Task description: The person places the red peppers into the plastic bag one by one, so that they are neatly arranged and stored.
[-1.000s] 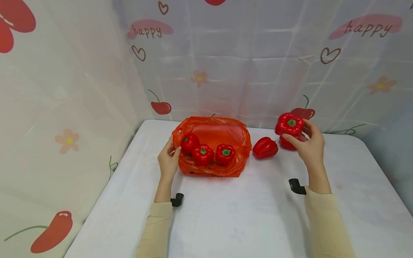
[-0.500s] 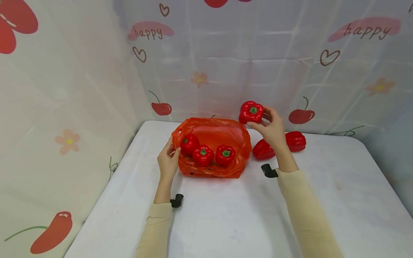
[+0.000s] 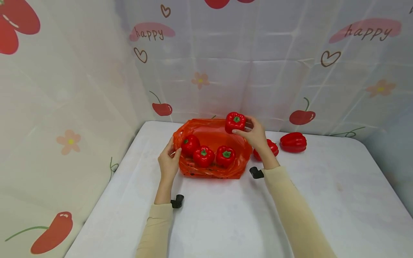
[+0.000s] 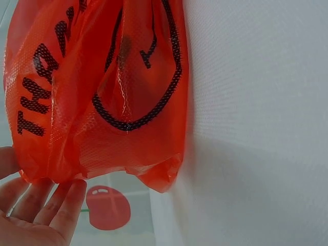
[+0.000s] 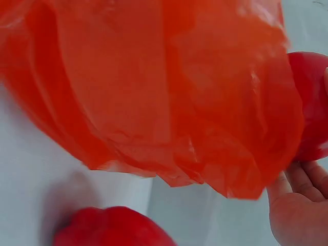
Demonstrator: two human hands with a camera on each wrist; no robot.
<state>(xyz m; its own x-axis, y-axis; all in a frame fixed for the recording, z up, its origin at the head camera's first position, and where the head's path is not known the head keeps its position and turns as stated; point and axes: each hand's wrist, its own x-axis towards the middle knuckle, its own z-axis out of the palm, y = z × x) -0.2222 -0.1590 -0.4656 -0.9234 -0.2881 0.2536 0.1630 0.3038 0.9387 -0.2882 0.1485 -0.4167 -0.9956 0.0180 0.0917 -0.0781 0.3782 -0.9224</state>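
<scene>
An orange-red plastic bag (image 3: 209, 173) stands with its mouth spread wide, and three red bell peppers lie inside, one of them a front pepper (image 3: 203, 156). My left hand (image 3: 169, 163) pinches the bag's left rim between thumb and fingers; black lettering shows on the bag's side (image 4: 143, 97) in the left wrist view. Over the bag's back right part, my right hand (image 3: 255, 135) holds another red bell pepper (image 3: 235, 122), its green stem facing the head camera. In the right wrist view the bag partly hides this held pepper (image 5: 310, 107).
Right of the bag, a loose bell pepper (image 3: 272, 147) lies partly behind the right wrist. Farther right is another pepper (image 3: 293, 142) on its side. The white tabletop (image 3: 219, 218) meets a printed curtain (image 3: 226, 71) at the back.
My right hand has carried the bell pepper from the right side leftward, then lowered it over the bag. The left hand has stayed at the bag's rim.
</scene>
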